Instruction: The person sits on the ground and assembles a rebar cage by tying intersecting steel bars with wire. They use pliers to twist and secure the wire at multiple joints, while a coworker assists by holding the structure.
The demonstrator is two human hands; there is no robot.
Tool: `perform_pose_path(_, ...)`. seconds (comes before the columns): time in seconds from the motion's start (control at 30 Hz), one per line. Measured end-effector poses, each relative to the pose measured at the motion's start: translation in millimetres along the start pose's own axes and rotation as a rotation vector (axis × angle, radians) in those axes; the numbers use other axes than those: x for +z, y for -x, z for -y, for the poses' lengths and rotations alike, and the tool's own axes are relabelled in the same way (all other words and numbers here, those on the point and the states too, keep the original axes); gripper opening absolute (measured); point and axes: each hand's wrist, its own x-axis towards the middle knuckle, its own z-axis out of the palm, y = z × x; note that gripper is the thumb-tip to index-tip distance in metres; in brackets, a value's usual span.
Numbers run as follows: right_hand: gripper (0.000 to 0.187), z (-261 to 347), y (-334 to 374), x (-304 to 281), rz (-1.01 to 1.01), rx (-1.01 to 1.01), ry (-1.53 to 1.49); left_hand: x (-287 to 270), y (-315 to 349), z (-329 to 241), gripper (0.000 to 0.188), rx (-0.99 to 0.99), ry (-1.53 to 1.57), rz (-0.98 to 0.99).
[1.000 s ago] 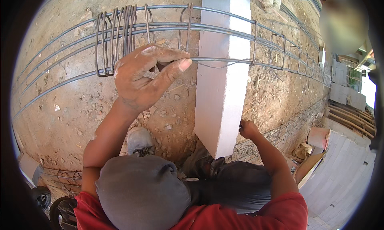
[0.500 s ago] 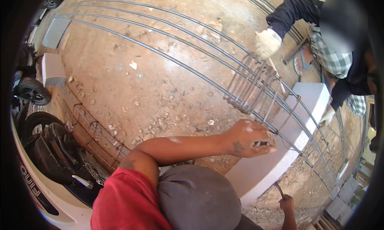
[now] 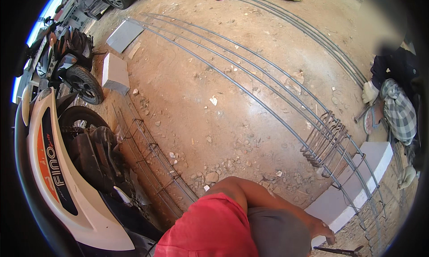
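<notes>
Head view, near to far. At 5 o'clock one of the person's hands (image 3: 322, 228), which one I cannot tell, hangs loosely curled, gripping nothing, above a dark tool (image 3: 339, 250); the other is unseen. Beyond, at 3 o'clock, the long rebar cage (image 3: 268, 84) rests on a white block (image 3: 357, 185). Stirrups (image 3: 326, 143) sit bunched there, most bars bare: tying looks barely begun. A co-worker's gloved hand (image 3: 369, 91) crouches beyond.
</notes>
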Motion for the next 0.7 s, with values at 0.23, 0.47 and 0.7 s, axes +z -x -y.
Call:
perform_pose_path(0.23,0.01,70,-69,147,0.097,-0.068,-0.783,6,33,-64,0.123,-0.742,0.564,-0.089)
perform_pose_path(0.47,0.016,85,-84,165,0.079,-0.064,-0.247,4,30,-63,0.094,-0.799,0.504,-0.226)
perform_pose_path(0.7,0.021,91,-102,143,0.283,0.12,-0.604,-14,7,-41,0.08,-0.848,0.497,-0.6)
